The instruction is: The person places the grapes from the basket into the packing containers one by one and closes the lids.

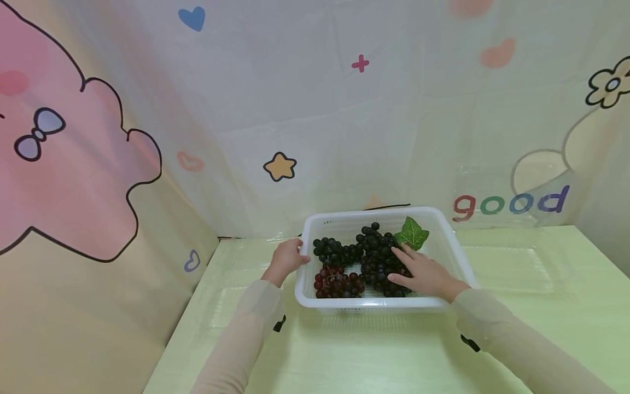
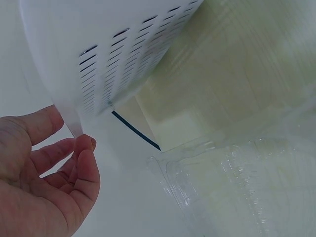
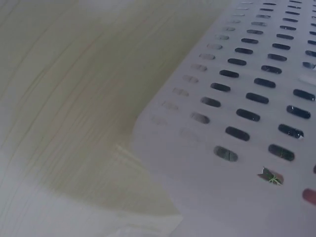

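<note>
A white slotted plastic basket holds bunches of grapes. My left hand pinches its left rim between thumb and fingers; the left wrist view shows this hand at the rim's edge, beside the slotted wall. Inside, my right hand rests on a large bunch of black grapes with its fingers extended. A smaller dark bunch lies at the left, with red grapes in front of it. One green leaf sits behind my right hand. Basket slots fill much of the right wrist view.
The basket stands at the back of a pale yellow-green table, near a printed curtain. Clear plastic trays lie on the table to the right and left of it; one tray shows in the left wrist view.
</note>
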Available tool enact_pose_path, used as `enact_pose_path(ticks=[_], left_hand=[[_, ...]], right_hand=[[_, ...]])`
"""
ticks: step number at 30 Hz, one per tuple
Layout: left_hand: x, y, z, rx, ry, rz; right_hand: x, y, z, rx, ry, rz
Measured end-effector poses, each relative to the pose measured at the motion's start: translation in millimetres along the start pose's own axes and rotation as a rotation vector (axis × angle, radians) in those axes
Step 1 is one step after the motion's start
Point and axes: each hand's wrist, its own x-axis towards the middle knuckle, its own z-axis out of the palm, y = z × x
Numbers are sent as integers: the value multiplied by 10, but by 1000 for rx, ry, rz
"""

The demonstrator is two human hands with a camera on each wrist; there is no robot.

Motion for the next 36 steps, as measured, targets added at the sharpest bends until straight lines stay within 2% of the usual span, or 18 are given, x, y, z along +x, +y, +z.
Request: enact_pose_path(ticks=[17, 25, 36], left_hand=[[-1, -3, 0, 13, 3, 8], [-4, -1, 5, 16, 8, 9], [5, 2, 13, 4, 8, -8]], right_hand=[[42, -77, 25, 26, -10, -28], [51, -127, 20, 71, 15, -72], [88, -155, 47, 121, -43, -55]])
